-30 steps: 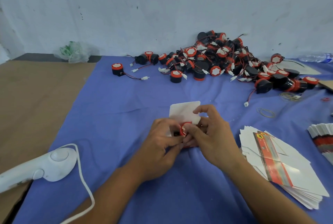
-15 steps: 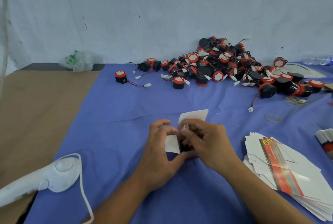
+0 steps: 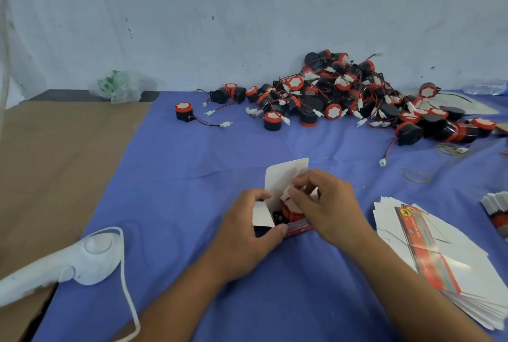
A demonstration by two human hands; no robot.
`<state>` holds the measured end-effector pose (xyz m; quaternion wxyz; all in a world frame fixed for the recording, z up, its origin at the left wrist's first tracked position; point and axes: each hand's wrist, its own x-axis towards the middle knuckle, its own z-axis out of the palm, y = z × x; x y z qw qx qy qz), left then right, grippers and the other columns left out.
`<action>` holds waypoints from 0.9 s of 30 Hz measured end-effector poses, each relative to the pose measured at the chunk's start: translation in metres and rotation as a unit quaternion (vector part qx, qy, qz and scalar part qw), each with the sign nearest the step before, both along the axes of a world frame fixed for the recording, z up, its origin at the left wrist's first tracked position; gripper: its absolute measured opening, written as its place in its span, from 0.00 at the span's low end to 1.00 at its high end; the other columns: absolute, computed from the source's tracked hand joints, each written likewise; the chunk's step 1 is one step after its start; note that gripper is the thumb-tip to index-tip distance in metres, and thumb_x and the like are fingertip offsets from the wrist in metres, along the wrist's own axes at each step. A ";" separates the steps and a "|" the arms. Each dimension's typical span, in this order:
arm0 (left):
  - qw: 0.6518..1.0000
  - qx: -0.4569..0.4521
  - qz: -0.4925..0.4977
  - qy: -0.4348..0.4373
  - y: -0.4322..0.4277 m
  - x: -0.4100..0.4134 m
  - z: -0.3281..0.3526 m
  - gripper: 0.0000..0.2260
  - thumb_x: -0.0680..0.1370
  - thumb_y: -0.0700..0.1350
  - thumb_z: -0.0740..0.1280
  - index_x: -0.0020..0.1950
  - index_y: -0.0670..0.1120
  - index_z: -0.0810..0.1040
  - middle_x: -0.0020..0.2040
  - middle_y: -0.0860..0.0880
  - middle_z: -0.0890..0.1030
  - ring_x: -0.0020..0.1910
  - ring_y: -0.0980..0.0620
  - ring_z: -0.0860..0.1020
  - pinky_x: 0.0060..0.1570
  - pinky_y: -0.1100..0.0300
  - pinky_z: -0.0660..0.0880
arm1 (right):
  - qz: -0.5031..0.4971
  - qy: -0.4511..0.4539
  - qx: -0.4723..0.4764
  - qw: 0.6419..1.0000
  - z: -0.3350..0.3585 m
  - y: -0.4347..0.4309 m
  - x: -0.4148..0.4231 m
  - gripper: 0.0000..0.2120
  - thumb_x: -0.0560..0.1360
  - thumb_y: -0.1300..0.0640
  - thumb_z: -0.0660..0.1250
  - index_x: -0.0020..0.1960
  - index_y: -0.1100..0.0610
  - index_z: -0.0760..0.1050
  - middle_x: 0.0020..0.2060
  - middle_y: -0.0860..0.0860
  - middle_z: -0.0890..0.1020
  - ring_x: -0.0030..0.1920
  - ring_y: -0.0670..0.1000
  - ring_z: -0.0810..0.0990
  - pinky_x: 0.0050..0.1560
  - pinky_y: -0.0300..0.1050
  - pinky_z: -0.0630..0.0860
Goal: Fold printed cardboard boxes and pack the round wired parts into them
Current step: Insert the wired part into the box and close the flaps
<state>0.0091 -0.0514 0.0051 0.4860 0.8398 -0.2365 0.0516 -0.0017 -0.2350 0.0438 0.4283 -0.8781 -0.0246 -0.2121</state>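
Cardboard box (image 3: 286, 176), clamped in the grip of the left hand (image 3: 247, 231), is being filled with one round part (image 3: 291, 211) pinched by the right hand (image 3: 332, 204), while a heap of parts (image 3: 343, 94) is left unpacked.

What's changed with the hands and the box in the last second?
The round part has sunk into the open box; only its red and white top shows now. The right hand covered the box midway, then lifted, fingertips still pinching the part's top. Unchanged: the left hand grips the box, the lid flap stands open, the pile of parts and the flat boxes lie as before.
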 end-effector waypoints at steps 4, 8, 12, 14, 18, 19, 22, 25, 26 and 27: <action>1.000 -0.008 -0.007 0.004 0.000 0.002 -0.002 0.24 0.70 0.57 0.71 0.64 0.56 0.70 0.61 0.62 0.75 0.62 0.63 0.72 0.59 0.69 0.69 | 0.055 0.020 0.021 0.998 0.001 -0.009 -0.007 0.08 0.72 0.57 0.76 0.38 0.51 0.78 0.30 0.41 0.79 0.28 0.42 0.71 0.30 0.30 0.67; 0.999 -0.021 -0.030 -0.019 0.000 0.001 0.000 0.20 0.72 0.53 0.72 0.63 0.54 0.73 0.59 0.60 0.76 0.60 0.58 0.75 0.58 0.66 0.71 | 0.116 -0.045 -0.145 0.982 0.003 0.000 -0.013 0.08 0.72 0.61 0.75 0.38 0.54 0.77 0.35 0.43 0.78 0.41 0.44 0.72 0.41 0.30 0.66; 0.997 -0.009 -0.049 -0.063 0.000 0.001 0.003 0.16 0.74 0.48 0.72 0.61 0.53 0.76 0.57 0.57 0.76 0.59 0.56 0.76 0.58 0.65 0.71 | 0.142 -0.057 -0.219 0.964 0.005 -0.002 -0.015 0.05 0.77 0.58 0.70 0.43 0.54 0.76 0.38 0.43 0.77 0.43 0.48 0.70 0.45 0.36 0.69; 0.997 -0.002 -0.051 -0.063 0.000 0.001 0.003 0.17 0.74 0.47 0.72 0.62 0.53 0.75 0.58 0.57 0.76 0.60 0.56 0.75 0.59 0.63 0.71 | 0.150 -0.069 -0.237 0.957 0.003 -0.003 -0.018 0.03 0.80 0.59 0.66 0.47 0.55 0.76 0.40 0.43 0.77 0.44 0.50 0.70 0.45 0.47 0.73; 0.996 -0.010 -0.060 -0.057 0.000 -0.001 0.005 0.19 0.74 0.52 0.71 0.64 0.55 0.74 0.59 0.57 0.76 0.60 0.56 0.76 0.59 0.63 0.72 | 0.180 -0.103 -0.238 0.949 0.002 0.000 -0.023 0.04 0.79 0.63 0.67 0.49 0.56 0.80 0.42 0.47 0.79 0.45 0.53 0.73 0.46 0.48 0.73; 0.996 -0.012 -0.065 -0.055 0.000 -0.001 0.005 0.18 0.74 0.52 0.71 0.63 0.54 0.75 0.58 0.57 0.76 0.59 0.56 0.76 0.58 0.63 0.72 | 0.193 -0.100 -0.234 0.948 0.001 0.002 -0.023 0.05 0.78 0.64 0.67 0.48 0.57 0.81 0.44 0.47 0.78 0.45 0.53 0.73 0.46 0.47 0.73; 0.997 -0.005 -0.066 -0.047 0.000 -0.001 0.005 0.17 0.73 0.52 0.70 0.60 0.53 0.77 0.57 0.56 0.76 0.57 0.56 0.77 0.57 0.65 0.72 | 0.216 -0.071 -0.188 0.956 -0.001 0.002 -0.023 0.07 0.77 0.65 0.67 0.45 0.57 0.82 0.46 0.47 0.79 0.46 0.50 0.77 0.46 0.46 0.74; 0.998 0.005 -0.051 -0.047 -0.002 -0.002 0.006 0.17 0.72 0.57 0.70 0.58 0.53 0.79 0.55 0.56 0.76 0.55 0.58 0.76 0.55 0.70 0.70 | 0.214 -0.039 -0.134 0.967 0.003 -0.008 -0.022 0.08 0.77 0.61 0.66 0.46 0.54 0.83 0.46 0.43 0.83 0.49 0.47 0.81 0.49 0.45 0.77; 0.998 0.009 -0.047 -0.050 -0.002 -0.002 0.006 0.16 0.72 0.57 0.70 0.57 0.53 0.79 0.54 0.56 0.75 0.54 0.58 0.76 0.55 0.71 0.69 | 0.215 -0.034 -0.144 0.965 0.002 -0.010 -0.023 0.08 0.77 0.60 0.67 0.46 0.53 0.84 0.48 0.42 0.84 0.53 0.46 0.81 0.53 0.44 0.76; 0.998 0.014 -0.044 -0.051 -0.002 -0.002 0.005 0.15 0.73 0.57 0.70 0.56 0.52 0.79 0.53 0.56 0.75 0.54 0.59 0.76 0.54 0.72 0.69 | 0.215 -0.031 -0.167 0.962 0.001 -0.010 -0.022 0.08 0.78 0.60 0.67 0.45 0.53 0.84 0.50 0.40 0.83 0.56 0.44 0.78 0.57 0.43 0.74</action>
